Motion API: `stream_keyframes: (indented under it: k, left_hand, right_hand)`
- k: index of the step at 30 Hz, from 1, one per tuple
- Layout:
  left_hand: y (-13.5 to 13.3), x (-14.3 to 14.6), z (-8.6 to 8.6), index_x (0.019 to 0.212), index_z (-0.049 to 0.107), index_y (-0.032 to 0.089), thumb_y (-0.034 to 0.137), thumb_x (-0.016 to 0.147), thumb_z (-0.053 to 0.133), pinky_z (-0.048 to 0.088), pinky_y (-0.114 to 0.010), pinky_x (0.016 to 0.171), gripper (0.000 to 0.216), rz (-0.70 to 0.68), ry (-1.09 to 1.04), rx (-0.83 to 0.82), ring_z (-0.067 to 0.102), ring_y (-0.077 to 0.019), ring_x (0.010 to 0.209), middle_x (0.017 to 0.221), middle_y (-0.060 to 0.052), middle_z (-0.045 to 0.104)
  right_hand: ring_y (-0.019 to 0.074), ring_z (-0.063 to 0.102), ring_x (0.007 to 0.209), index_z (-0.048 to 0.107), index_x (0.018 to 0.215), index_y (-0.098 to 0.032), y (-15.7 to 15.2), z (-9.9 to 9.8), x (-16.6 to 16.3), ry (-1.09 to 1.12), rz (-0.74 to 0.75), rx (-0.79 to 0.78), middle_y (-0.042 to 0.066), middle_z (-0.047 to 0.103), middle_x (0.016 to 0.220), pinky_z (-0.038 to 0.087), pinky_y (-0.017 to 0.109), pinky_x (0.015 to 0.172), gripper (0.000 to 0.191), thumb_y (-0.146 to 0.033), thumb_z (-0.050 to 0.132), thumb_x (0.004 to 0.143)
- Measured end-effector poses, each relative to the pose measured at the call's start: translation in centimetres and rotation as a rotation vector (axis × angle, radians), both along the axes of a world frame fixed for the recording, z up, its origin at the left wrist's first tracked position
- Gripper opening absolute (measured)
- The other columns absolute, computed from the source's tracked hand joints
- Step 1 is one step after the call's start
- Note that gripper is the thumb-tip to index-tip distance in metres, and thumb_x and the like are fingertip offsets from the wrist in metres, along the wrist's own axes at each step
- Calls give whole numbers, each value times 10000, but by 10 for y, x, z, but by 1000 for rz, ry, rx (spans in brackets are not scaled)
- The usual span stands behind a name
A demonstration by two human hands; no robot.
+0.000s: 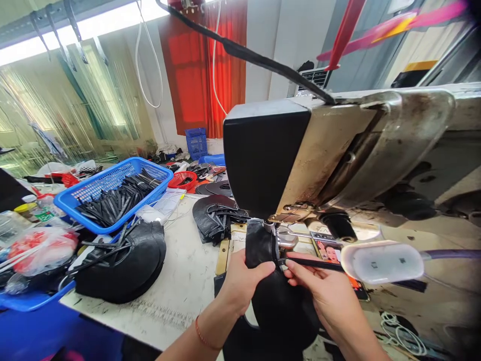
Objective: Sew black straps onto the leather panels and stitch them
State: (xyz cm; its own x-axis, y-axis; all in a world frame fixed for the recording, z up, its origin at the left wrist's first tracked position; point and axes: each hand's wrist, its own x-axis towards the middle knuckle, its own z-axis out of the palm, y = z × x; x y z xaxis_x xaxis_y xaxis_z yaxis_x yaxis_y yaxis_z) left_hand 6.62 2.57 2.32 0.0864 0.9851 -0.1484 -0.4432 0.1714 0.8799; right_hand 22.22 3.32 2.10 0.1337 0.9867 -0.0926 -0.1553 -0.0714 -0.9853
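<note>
Now our curved black leather-like panel [285, 311] lies beneath the beige sewing-machine head [319, 150], near the front edge of the bench [184, 260], long axis toward us. Our left hand [240, 281] pinches its left side; our right hand [319, 288], nearer its right edge, pinches a slim black strip [319, 262] crosswise.

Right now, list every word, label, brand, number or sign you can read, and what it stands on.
No text can be read for certain.
Bottle: green label, too small to read.
Table: ruler-like marks, too faint to read.
Lamp: two small dark marks, too blurred to read.
</note>
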Motion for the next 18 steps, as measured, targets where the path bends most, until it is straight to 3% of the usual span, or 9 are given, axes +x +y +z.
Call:
stream_keyframes:
  k: [5,12,18]
  left_hand:
    - [-1,0,0,919,729,107,239,644,793,539,-339,748,312,8,35,8,657,-201,756,864,-95,746]
    - [1,0,-2,927,731,115,242,654,784,537,-331,744,306,26,65,21,651,-191,746,896,-100,754]
    - [2,0,0,870,735,105,254,630,796,531,-323,708,289,16,54,-4,650,-195,713,797,-79,737]
  right_hand:
    - [163,606,560,730,832,-133,-1,1,-4,-111,-21,40,49,693,618,490,245,464,450,-452,879,551]
    - [167,576,537,732,804,-144,0,6,-8,-107,11,17,36,662,568,463,269,468,430,-453,872,539]
    - [168,591,566,746,818,-149,3,5,-2,-121,102,34,34,671,596,475,272,508,370,-428,853,601]
